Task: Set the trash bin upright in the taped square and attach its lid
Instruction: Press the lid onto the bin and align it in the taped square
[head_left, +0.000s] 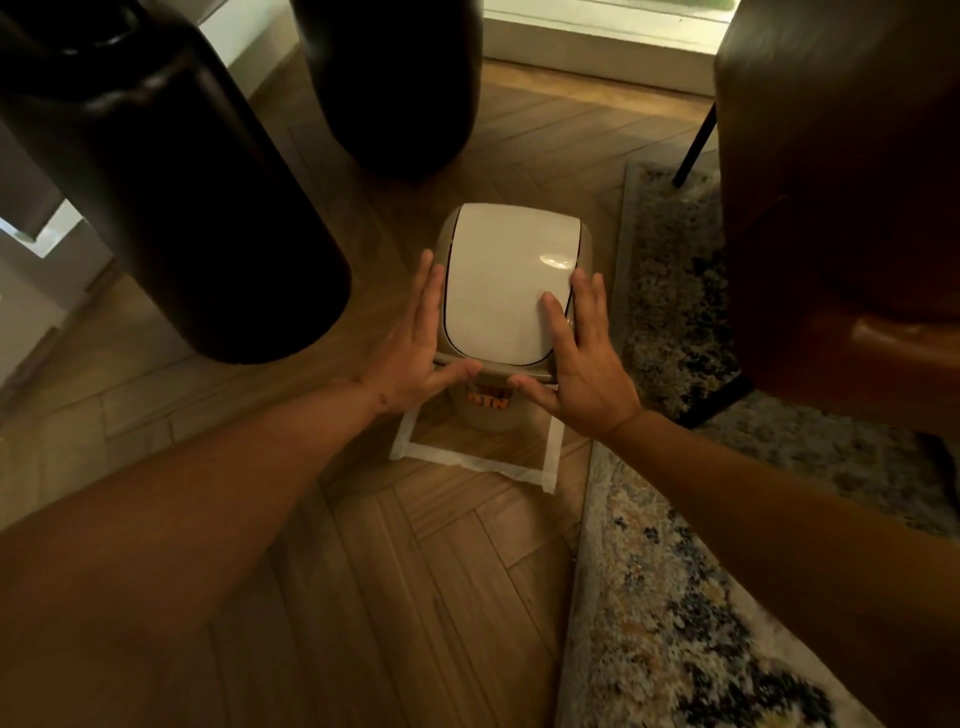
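Observation:
A beige trash bin (491, 413) with an orange label stands upright on the floor inside a square of white tape (551, 457). Its lid (506, 286), a tan frame with a white swing flap, sits on top of it. My left hand (415, 343) lies flat against the lid's left side, fingers stretched, thumb under the front rim. My right hand (582, 353) rests on the lid's right side, one finger on the white flap, thumb at the front rim. Most of the bin's body is hidden under the lid.
Two large dark rounded objects (171, 197) (395, 78) stand close on the left and behind. A brown leather chair (841, 208) with a thin black leg is at right. A patterned rug (675, 597) lies beside the tape on the herringbone wood floor (395, 597).

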